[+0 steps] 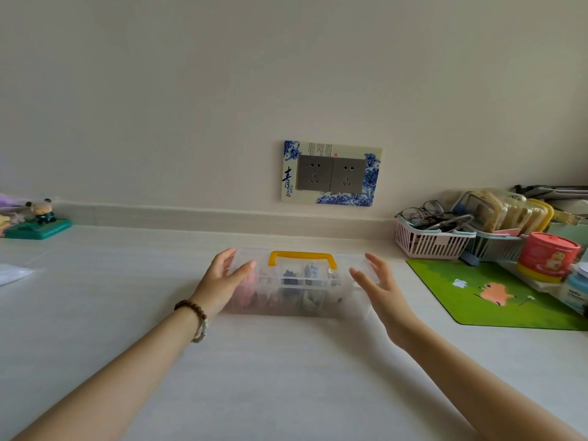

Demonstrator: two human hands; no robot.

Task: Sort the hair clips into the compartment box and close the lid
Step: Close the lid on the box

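Clear compartment box point(302, 300), contents point(291, 278) blurred; left hand point(222, 278) straight-fingered against end; right hand point(380, 289) spread, contact unclear.

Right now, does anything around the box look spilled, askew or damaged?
Nothing stands out. The compartment box sits flat on the counter, hair clips inside, none loose beside it; left hand and right hand flank its ends.
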